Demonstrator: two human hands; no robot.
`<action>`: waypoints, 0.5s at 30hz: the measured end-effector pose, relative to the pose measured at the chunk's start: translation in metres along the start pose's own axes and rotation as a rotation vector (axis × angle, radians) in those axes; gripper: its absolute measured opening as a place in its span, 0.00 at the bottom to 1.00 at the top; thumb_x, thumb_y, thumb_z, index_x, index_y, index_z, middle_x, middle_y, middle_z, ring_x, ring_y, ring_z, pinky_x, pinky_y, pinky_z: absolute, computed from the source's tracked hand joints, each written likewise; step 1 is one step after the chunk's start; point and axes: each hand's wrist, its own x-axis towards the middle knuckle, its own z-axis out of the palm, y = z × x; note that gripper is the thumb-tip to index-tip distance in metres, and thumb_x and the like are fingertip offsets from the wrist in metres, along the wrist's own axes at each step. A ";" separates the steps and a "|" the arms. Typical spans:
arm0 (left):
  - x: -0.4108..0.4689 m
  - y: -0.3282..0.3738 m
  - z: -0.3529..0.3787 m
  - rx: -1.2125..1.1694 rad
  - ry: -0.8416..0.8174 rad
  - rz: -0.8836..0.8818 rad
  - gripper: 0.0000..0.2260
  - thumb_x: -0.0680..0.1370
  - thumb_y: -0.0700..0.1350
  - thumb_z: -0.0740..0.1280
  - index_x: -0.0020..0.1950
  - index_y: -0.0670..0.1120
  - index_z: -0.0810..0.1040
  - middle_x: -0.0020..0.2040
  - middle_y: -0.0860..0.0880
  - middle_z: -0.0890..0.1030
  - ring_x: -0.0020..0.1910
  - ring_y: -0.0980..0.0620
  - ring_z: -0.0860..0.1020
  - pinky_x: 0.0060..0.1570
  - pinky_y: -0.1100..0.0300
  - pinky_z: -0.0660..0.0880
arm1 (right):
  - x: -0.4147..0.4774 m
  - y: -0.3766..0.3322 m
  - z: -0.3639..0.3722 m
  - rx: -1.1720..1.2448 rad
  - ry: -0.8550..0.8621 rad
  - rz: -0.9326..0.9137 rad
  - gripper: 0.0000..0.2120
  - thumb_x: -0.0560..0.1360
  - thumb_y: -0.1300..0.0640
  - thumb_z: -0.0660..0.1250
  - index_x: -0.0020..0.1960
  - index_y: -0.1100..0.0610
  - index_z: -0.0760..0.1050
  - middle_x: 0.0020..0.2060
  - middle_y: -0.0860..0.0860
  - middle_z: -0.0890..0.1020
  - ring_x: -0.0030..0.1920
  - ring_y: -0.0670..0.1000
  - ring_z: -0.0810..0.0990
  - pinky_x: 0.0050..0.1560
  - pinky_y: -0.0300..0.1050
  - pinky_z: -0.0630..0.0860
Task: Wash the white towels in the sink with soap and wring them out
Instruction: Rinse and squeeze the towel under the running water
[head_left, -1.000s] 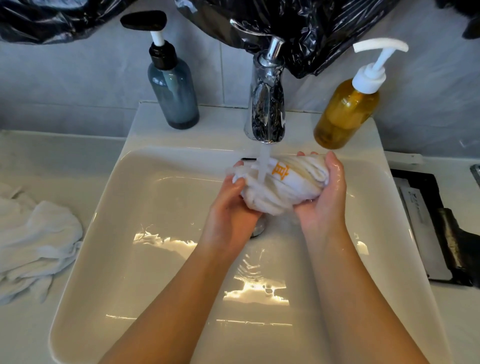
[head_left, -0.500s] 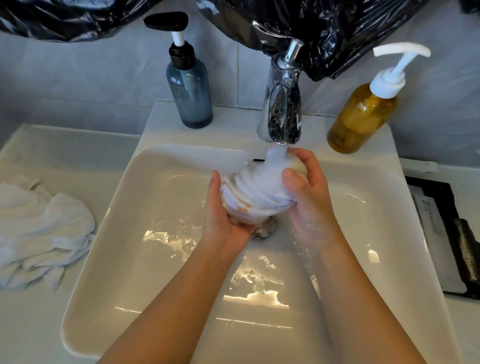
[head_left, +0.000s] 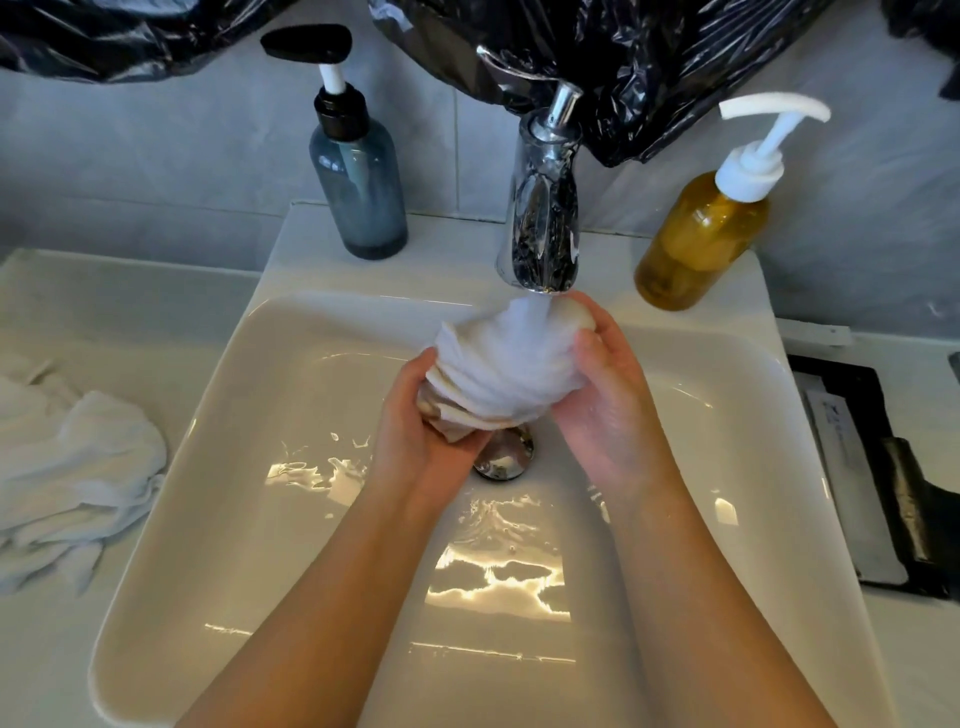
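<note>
A bunched, wet white towel (head_left: 506, 374) is held over the white sink (head_left: 291, 467), right under the chrome faucet (head_left: 543, 218), whose water runs onto it. My left hand (head_left: 423, 431) grips the towel's lower left end, fingers curled beneath it. My right hand (head_left: 602, 395) grips its right side, thumb on top. The chrome drain plug (head_left: 505, 457) shows just below the towel. More white towels (head_left: 67, 462) lie crumpled on the counter to the left of the sink.
A blue-grey pump bottle (head_left: 358, 192) stands on the sink's back ledge at the left, an amber pump bottle (head_left: 701, 234) at the right. Black plastic sheeting (head_left: 649, 62) hangs above the faucet. A black tray (head_left: 883, 467) with packets lies right of the sink.
The towel was turned in my hands, so its orange print no longer faces up. My right thumb came over the top, and the bundle shifted closer under the spout.
</note>
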 end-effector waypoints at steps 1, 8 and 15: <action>-0.001 0.000 0.001 -0.004 -0.008 0.034 0.12 0.79 0.46 0.64 0.36 0.47 0.79 0.36 0.47 0.78 0.38 0.52 0.78 0.46 0.59 0.77 | 0.001 0.001 0.002 0.014 0.015 0.004 0.33 0.71 0.45 0.75 0.69 0.61 0.71 0.63 0.56 0.78 0.66 0.55 0.76 0.63 0.48 0.74; -0.008 -0.004 0.014 0.035 -0.025 0.048 0.23 0.76 0.56 0.62 0.61 0.41 0.79 0.59 0.41 0.82 0.61 0.43 0.79 0.63 0.47 0.73 | -0.002 0.010 0.012 0.157 0.272 0.032 0.24 0.71 0.40 0.71 0.59 0.54 0.73 0.56 0.56 0.80 0.60 0.54 0.79 0.60 0.49 0.77; -0.011 -0.013 0.017 0.027 -0.050 -0.233 0.36 0.78 0.69 0.52 0.60 0.39 0.83 0.60 0.36 0.80 0.58 0.38 0.81 0.59 0.40 0.75 | -0.006 -0.006 -0.003 0.223 0.402 0.040 0.25 0.80 0.46 0.55 0.36 0.54 0.85 0.37 0.51 0.85 0.42 0.49 0.85 0.46 0.43 0.82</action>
